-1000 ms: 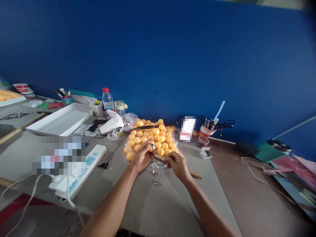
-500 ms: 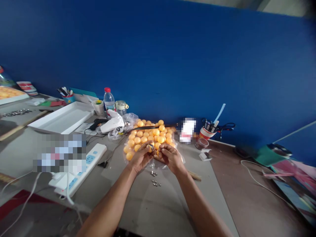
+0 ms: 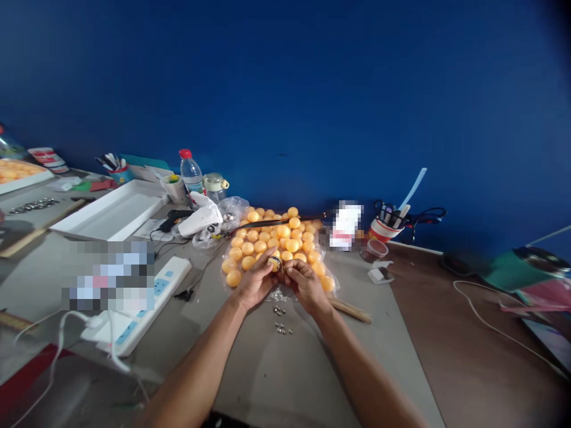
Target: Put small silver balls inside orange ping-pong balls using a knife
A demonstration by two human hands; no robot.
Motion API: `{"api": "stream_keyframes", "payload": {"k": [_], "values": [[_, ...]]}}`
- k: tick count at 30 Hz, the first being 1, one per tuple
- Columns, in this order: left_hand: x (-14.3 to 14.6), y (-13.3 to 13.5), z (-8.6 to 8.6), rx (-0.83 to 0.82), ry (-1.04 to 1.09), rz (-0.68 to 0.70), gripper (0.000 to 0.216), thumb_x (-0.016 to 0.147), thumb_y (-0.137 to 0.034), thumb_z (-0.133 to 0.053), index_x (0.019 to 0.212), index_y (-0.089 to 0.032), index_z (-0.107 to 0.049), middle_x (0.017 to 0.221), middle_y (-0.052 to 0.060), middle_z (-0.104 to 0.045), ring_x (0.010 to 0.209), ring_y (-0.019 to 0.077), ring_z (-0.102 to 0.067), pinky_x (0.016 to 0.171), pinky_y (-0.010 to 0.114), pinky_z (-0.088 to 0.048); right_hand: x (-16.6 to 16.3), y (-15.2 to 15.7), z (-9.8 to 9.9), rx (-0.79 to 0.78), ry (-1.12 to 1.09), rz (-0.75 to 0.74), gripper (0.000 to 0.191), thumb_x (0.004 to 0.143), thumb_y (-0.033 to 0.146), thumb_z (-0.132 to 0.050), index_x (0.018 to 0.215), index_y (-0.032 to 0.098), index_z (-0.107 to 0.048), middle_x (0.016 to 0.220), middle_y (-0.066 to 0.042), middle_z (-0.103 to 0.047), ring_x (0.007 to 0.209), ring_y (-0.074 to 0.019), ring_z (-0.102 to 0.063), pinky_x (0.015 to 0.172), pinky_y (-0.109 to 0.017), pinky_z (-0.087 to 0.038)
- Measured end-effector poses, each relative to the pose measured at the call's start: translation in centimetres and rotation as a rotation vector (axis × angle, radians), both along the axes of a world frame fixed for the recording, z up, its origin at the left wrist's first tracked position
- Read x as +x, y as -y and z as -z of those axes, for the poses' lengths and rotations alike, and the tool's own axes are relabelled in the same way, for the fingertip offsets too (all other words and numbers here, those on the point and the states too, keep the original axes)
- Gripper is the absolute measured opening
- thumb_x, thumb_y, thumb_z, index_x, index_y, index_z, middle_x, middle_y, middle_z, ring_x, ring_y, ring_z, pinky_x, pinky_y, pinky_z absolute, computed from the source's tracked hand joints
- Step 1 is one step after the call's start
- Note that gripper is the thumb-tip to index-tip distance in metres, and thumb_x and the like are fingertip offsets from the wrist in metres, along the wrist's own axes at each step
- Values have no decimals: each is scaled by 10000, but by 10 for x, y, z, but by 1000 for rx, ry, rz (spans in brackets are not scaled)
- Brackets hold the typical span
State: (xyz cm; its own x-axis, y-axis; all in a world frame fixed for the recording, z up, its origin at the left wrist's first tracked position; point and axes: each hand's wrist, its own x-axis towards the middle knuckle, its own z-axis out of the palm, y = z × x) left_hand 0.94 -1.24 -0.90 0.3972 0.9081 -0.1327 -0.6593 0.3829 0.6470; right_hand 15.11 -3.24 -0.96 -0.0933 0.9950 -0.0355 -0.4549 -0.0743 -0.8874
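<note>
My left hand [image 3: 257, 280] is closed around a small ball with a dark patterned band [image 3: 275, 263], held up between thumb and fingers. Against its right side my right hand [image 3: 306, 282] is pinched, its fingertips close to the ball; whatever they hold is too small to make out. Just behind both hands lies a clear plastic bag full of orange balls [image 3: 260, 246] that look like table tennis balls. Several small shiny metal balls [image 3: 281, 327] sit on the grey table in front of the hands, near some tiny clear bits [image 3: 279, 295].
A white power strip [image 3: 145, 306] with cables and a white tray [image 3: 111, 211] lie to the left. Behind them stand a red-capped bottle [image 3: 191, 172] and a jar [image 3: 216, 187]. On the right are a cup of pens [image 3: 386, 229], a small clear cup [image 3: 375, 249] and thin sticks [image 3: 350, 310].
The view has shifted slightly. My right hand has come closer to the ball in my left hand, which stays held in about the same place.
</note>
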Motion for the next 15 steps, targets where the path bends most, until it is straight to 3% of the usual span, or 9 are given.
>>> {"api": "stream_keyframes", "payload": {"k": [5, 15], "values": [[1, 0, 0, 56, -73, -39, 263, 711, -260, -799, 929, -176, -677, 828, 9, -626, 708, 101, -572, 640, 215, -457, 0, 0, 1, -11, -45, 18, 237, 703, 361, -754, 766, 204, -588, 601, 51, -516, 571, -100, -454, 601, -231, -378], [0, -1, 4, 97, -82, -40, 386, 721, -279, -793, 1073, -184, -663, 916, 21, -649, 751, 115, -603, 656, 231, -500, -2, 3, -1, 16, -28, 16, 234, 696, 365, -766, 753, 203, -608, 638, 32, -561, 592, -112, -468, 606, -249, -383]]}}
